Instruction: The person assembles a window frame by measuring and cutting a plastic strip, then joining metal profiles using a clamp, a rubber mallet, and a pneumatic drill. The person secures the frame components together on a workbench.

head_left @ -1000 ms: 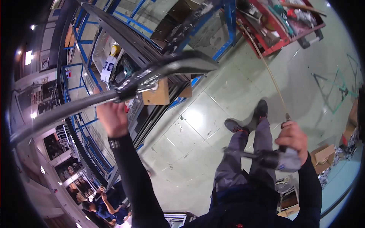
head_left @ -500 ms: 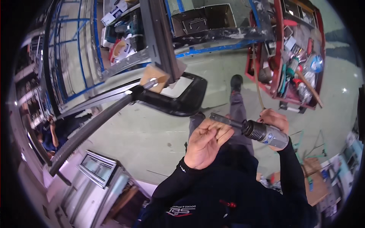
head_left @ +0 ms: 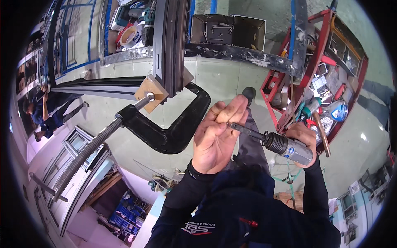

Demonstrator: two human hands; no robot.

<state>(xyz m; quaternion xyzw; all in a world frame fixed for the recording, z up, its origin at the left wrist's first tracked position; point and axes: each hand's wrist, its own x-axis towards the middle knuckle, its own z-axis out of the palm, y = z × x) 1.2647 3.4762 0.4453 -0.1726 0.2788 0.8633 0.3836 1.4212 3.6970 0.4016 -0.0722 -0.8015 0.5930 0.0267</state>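
My right hand (head_left: pixel 303 139) is wrapped round a grey cylindrical power tool (head_left: pixel 298 153) with a black coil spring at its nose. A long dark bit (head_left: pixel 250 131) reaches left from the tool to my left hand (head_left: pixel 216 140). The left palm faces up, with thumb and forefinger pinched at the bit's tip; what small thing they may hold there is too small to make out. Left of that hand, a large black G-clamp (head_left: pixel 165 138) with a long threaded screw (head_left: pixel 89 157) presses a wooden block (head_left: pixel 149 93) against a dark metal profile (head_left: pixel 170 45).
A cardboard box (head_left: pixel 252 33) with screws stands beyond a paint-marked frame (head_left: pixel 244 55). The red tool tray (head_left: pixel 346 120) at right holds a hammer (head_left: pixel 322 134) and a bottle (head_left: pixel 338 110). Power tools and tape rolls (head_left: pixel 129 36) lie far left. Another person (head_left: pixel 47 120) is at the left.
The whole view has shifted, bringing the other person and more of the clamp into sight. My left fingers have straightened somewhat, thumb and forefinger now pinching at the bit's tip. The right hand keeps its grip.
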